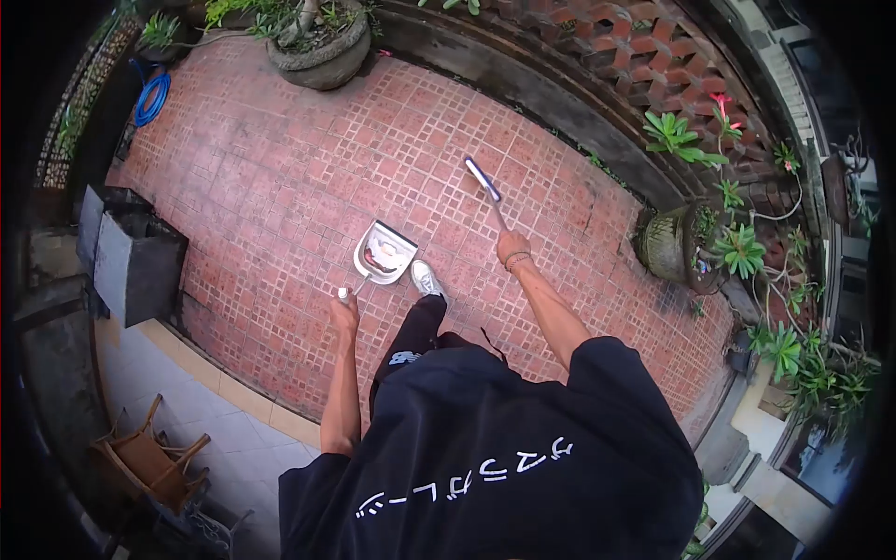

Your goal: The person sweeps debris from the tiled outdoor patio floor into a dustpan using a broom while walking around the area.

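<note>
Head view. I see the person's left hand [344, 315] clenched around the white-ended handle of a dustpan [399, 252]. The pan unit is white with a dark edge along its far side; it is located forward and slightly to the right of the left hand, at the lower end of the handle. Reddish and dark debris [374, 260] lies inside the pan. A white shoe [426, 279] is positioned just beside the pan, to the right of the left hand.

The right hand [512, 248] grasps the handle of a broom [483, 179]. The narrow white-and-dark head is forward and to the left of the right hand, well apart from the pan. From where I stand, I cannot tell whether the head touches the tiled floor [280, 177].

Surrounding items are as follows. To the left of the left hand: a grey box-shaped container [140, 266]. Behind and to the left of the same hand: a wooden chair [154, 457] on pale tiles. Far forward and left: a coiled blue hose [151, 99]. Far forward of the left hand: a large round planter [322, 67] holding a plant. To the right of the right hand: a ribbed pot [668, 245], near a wall.
</note>
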A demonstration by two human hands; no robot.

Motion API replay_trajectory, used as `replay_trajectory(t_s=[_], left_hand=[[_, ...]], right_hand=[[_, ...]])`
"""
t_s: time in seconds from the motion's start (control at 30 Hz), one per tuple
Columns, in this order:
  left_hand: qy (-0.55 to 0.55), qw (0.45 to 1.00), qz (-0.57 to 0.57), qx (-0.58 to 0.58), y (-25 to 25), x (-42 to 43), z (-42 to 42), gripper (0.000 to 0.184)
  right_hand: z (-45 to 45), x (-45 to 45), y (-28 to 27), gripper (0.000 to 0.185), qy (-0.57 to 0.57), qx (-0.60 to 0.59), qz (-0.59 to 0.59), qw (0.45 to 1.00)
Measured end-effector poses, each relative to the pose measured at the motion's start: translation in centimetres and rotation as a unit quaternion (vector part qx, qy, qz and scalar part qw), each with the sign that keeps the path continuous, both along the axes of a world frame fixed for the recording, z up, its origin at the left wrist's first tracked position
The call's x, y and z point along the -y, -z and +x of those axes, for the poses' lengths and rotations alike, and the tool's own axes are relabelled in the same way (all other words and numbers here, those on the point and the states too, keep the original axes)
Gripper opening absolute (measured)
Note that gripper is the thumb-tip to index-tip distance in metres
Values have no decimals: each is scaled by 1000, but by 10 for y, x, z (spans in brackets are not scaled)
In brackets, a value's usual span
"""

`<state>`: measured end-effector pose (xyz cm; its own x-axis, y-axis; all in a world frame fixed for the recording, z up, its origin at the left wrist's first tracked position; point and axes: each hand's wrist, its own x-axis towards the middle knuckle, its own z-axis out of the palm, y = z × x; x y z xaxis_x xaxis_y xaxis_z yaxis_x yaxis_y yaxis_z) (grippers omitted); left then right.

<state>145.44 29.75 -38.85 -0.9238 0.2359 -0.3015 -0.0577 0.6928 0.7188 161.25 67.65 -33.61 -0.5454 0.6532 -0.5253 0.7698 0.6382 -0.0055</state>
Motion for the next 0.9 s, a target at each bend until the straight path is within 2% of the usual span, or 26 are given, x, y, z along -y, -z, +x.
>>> replay_trajectory(t_s=[0.1, 0.17, 0.23, 0.43, 0.53, 0.63, 0.73, 0.8, 0.83, 0.9], left_hand=[[-10, 998, -57, -17, -30, -36, -25, 21], [-15, 998, -60, -6, -33, -41, -27, 21], [-12, 999, -48, -1, -34, -59, -35, 22], [-39, 998, -40, 2, -31, -103, -21, 22], [-75, 994, -83, 2, -36, -123, -9, 24], [-60, 993, -92, 30, -40, -147, -8, 23], [-89, 992, -51, 68, -57, -178, -10, 24], [-128, 987, -35, 88, -57, -201, -6, 24], [-138, 987, -23, 78, -50, -213, -10, 24], [-141, 987, -4, 78, -44, -234, 13, 23]], right_hand=[[-29, 19, 5, 26, -42, -6, -43, 998], [-43, 24, 0, 26, -113, -2, -109, 988], [-53, 8, -17, 26, -111, -2, -112, 988], [-92, -100, -56, 32, -100, -2, -125, 987], [-115, -167, -64, 37, -96, 22, -75, 992], [-139, -237, -75, 35, -116, 48, -23, 992], [-168, -304, -62, 32, -148, 64, 23, 987], [-180, -334, -37, 29, -116, 24, 47, 992], [-197, -342, -21, 29, -139, 22, 37, 989], [-190, -352, 8, 26, -279, 95, 42, 955]])
